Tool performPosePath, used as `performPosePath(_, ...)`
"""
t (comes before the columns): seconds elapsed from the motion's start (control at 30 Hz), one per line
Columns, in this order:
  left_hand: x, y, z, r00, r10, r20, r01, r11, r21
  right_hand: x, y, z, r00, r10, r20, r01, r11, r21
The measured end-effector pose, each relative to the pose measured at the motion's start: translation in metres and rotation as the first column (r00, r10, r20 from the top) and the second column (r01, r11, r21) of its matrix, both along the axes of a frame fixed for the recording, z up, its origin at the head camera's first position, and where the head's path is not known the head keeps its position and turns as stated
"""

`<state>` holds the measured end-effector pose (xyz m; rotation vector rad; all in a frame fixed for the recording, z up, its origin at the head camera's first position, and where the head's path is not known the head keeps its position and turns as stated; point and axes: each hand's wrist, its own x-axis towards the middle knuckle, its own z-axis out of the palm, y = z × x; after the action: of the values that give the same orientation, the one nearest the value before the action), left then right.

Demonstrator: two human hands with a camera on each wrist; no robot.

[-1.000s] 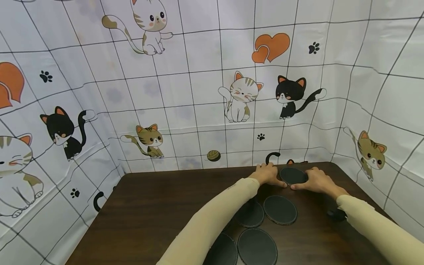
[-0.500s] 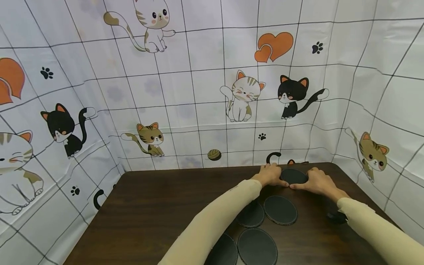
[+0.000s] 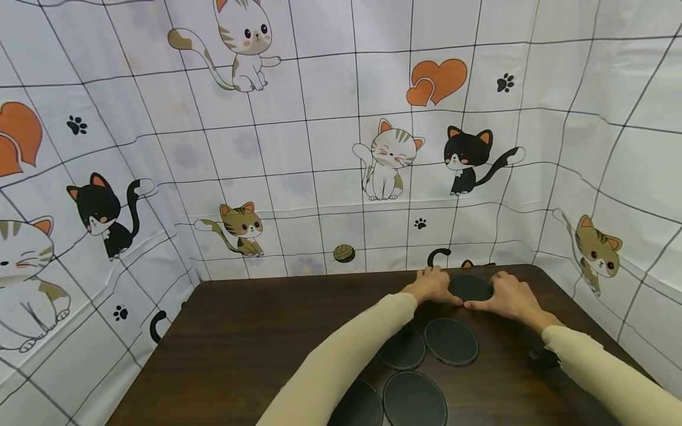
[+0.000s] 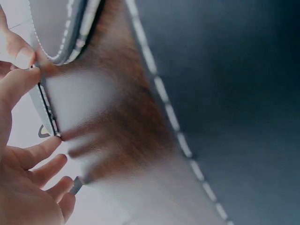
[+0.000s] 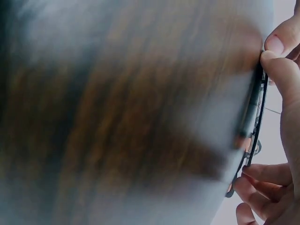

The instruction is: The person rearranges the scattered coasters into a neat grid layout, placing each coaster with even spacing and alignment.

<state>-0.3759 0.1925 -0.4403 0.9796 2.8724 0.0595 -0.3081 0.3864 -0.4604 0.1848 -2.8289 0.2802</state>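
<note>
At the table's far right, both hands are round a black round coaster (image 3: 471, 287). My left hand (image 3: 430, 288) grips its left side, and my right hand (image 3: 512, 300) grips its right side. The two thumb tips nearly meet at the near edge, while the other fingers lie along the sides. The left wrist view shows the left hand (image 4: 33, 173) with thumb and index finger against the thin rim (image 4: 47, 110). From the right wrist view, the right hand (image 5: 286, 131) holds the opposite rim in the same way. Whether the coaster is lifted I cannot tell.
Several matching coasters lie nearer on the dark wooden table (image 3: 240, 337), including one just in front (image 3: 452, 342) and one at the bottom (image 3: 415, 399). The left forearm partly covers others. A cat-printed sheet (image 3: 319, 148) walls the back and sides.
Both hands stay round the same coaster, with the thumb tips slightly closer together. The head view has tilted a little; the other coasters have not moved on the table.
</note>
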Motion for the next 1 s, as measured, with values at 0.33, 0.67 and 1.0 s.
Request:
performPosePath(0.33,0.008,-0.010,0.011,0.999,0.016,-0.028,-0.016,1.000,-0.001,0.008,-0.010,0.010,0.999,0.006,-0.045,-0.005,1.000,0.025)
performPosePath(0.67,0.037,-0.028,0.035,0.994,-0.043,-0.096,0.054,0.992,0.116,0.052,-0.019,0.047,0.979,0.017,-0.201,-0.005,0.998,0.063)
performPosePath(1.0,0.105,-0.056,0.044,0.928,-0.107,-0.356,0.154,0.982,0.106,0.107,-0.030,0.057,0.966,0.070,-0.250,-0.075,0.997,-0.012)
